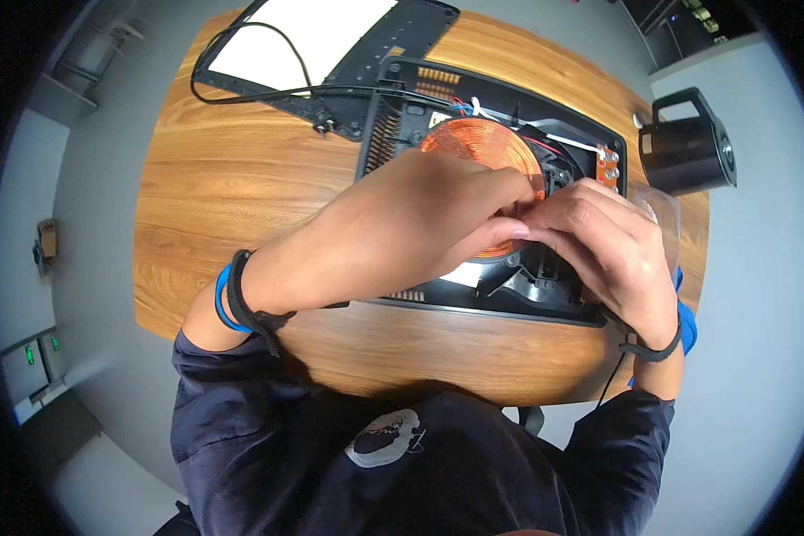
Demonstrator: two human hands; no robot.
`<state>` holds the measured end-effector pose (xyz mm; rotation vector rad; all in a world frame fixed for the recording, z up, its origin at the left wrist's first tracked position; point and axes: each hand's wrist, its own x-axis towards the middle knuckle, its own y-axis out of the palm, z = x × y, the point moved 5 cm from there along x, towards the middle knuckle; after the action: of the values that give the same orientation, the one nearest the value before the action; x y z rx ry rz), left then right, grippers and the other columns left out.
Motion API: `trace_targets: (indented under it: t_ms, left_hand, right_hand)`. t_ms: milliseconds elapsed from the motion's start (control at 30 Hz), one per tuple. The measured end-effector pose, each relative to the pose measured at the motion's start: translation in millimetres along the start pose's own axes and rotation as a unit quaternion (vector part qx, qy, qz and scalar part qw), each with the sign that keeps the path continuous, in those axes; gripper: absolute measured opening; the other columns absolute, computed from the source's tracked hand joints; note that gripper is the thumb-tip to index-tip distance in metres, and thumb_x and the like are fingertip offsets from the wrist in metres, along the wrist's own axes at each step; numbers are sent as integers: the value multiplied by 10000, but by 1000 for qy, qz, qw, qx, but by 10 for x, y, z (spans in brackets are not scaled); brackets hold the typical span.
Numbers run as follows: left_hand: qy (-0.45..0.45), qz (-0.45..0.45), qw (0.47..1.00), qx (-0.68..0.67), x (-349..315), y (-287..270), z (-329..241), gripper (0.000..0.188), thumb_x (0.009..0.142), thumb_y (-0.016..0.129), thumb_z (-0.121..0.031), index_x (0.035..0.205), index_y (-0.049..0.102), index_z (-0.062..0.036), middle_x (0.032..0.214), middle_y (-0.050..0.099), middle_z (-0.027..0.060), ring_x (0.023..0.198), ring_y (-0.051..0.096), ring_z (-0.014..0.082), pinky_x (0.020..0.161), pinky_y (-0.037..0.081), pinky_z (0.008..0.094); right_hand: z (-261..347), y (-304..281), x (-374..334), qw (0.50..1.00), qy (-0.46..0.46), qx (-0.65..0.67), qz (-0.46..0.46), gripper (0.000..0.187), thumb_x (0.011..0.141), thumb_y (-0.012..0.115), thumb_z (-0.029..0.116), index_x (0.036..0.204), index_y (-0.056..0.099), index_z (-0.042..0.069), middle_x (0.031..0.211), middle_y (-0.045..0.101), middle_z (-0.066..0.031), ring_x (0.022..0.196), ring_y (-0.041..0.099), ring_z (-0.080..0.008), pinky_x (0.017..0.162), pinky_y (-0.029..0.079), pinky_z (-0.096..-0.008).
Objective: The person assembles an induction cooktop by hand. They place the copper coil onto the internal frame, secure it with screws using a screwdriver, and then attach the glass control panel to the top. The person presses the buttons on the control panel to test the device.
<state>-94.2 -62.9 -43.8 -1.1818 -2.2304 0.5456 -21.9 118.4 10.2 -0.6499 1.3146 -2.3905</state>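
Head view: left hand [460,204] over the open black housing [456,298], back of the hand upward, across the lower part of the round copper coil [482,138]. Right hand [606,234] opposite, knuckles bent — both thumb tips close together near the coil's right edge. Fingers of both curled inward; impossible to tell how tightly closed, or whether on anything, with fingertips partly hidden. Coil inside the housing, upper windings exposed. Farther right inside it, a small orange circuit board [609,165] with round parts. Beyond the housing, toward the upper left, a dark panel with a white sheet [308,40], and a black cable [268,95] looped alongside. All on a wooden table [241,179] — with a black pitcher [688,147] at the right edge.
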Motion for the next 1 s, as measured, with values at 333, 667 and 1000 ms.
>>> trace_targets:
  t_ms: [333, 667, 1000]
  left_hand:
    - [-8, -85, 996, -35, -42, -403, 157, 108, 994, 789, 17, 1100, 770, 29, 955, 835, 202, 920, 868, 300, 837, 672, 353]
    - [-81, 25, 996, 21, -28, -195, 185, 42, 1015, 776, -49, 1028, 755, -16, 879, 751, 192, 857, 759, 411, 739, 566, 470]
    - [-67, 96, 989, 89, 11, 29, 124, 101, 1019, 778, -80, 1049, 759, 14, 1020, 778, 191, 991, 747, 434, 863, 585, 500]
  right_hand:
    - [60, 162, 513, 999, -33, -30, -4, 216, 927, 902, 35, 1028, 714, 7, 947, 697, -114, 868, 707, -323, 783, 584, -392]
    - [-568, -194, -571, 980, 166, -93, -61, 226, 1047, 815, 112, 1238, 736, 20, 1372, 737, -148, 1296, 715, -348, 1076, 581, -438]
    - [-978, -272, -1778, 945, 308, -109, -14, 370, 1015, 804, 33, 1371, 709, 66, 1675, 598, -128, 1543, 590, -401, 1235, 545, -493]
